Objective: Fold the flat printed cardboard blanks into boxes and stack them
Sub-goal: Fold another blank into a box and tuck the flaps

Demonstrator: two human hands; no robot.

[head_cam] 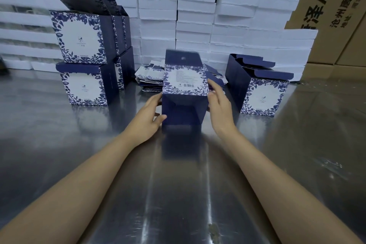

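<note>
Stainless-steel bench [79, 154], streaked; white foam boxes [194, 25] and brown corrugated cartons [326, 16] wall its far edge. Mid-bench stands my navy floral-printed cardboard box [184, 85], flap up: my left hand [146, 119] grips its left edge, my right hand [219, 107] presses straight fingers [214, 86] on its right wall. Behind it lie flat printed blanks [147, 79]; folded boxes [83, 37] stack far-left.

Box [183, 93] between left hand [147, 117], right hand [219, 105]

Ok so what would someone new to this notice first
The blue floral box held between the left hand and right hand, dead centre. Left of it, finished boxes stand stacked two high on the steel table; a wall of white boxes fills the back.
</note>
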